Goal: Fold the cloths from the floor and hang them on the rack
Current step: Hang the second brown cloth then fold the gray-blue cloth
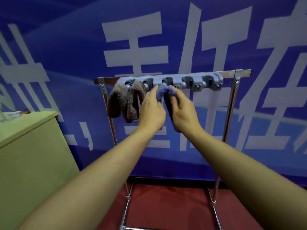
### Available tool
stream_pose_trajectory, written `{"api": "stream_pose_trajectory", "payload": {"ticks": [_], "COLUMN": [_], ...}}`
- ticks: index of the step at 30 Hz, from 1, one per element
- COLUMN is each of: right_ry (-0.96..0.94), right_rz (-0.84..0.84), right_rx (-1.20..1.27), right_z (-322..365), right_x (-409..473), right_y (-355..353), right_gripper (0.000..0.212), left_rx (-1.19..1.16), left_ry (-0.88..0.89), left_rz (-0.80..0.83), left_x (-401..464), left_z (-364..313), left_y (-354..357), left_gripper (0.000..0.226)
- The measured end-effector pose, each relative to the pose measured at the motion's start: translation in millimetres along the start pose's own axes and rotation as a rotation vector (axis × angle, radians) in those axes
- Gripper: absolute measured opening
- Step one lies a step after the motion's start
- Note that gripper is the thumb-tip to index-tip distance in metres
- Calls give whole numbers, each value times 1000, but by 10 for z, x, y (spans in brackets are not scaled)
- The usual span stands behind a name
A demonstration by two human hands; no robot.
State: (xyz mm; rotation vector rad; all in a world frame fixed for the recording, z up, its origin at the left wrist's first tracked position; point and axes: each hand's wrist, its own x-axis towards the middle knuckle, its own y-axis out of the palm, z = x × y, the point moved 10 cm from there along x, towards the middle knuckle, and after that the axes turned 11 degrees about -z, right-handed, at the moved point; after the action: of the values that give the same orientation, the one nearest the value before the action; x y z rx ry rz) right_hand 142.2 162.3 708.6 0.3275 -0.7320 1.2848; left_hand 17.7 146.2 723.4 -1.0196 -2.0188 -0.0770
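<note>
A chrome rack (231, 103) stands against the blue wall, with a grey strip of clip holders (191, 82) along its top bar. A folded brown cloth (123, 102) hangs from the leftmost holder. Beside it, a folded blue cloth (163, 93) drapes from the third holder. My left hand (152, 112) holds the blue cloth's left side. My right hand (182, 110) presses on its right side. Both hands cover the lower part of the blue cloth.
A pale green cabinet (33, 146) stands at the left, with small items on its top at the far left edge. Red floor (166, 205) lies under the rack, where the rack's lower rails run. A blue banner with large white characters covers the wall.
</note>
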Motion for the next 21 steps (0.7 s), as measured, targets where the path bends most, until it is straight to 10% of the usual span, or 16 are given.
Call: {"api": "stream_pose_trajectory", "payload": {"ticks": [21], "right_ry": [21], "right_rz": [156], "right_rx": [-171], "right_z": [-435], "right_x": [540], "right_y": [502], "right_gripper": [35], "left_rx": [164], "left_ry": [-15], "left_rz": [154], "left_x": [548], "left_z": [762], "left_y": [406], "left_gripper": [66]}}
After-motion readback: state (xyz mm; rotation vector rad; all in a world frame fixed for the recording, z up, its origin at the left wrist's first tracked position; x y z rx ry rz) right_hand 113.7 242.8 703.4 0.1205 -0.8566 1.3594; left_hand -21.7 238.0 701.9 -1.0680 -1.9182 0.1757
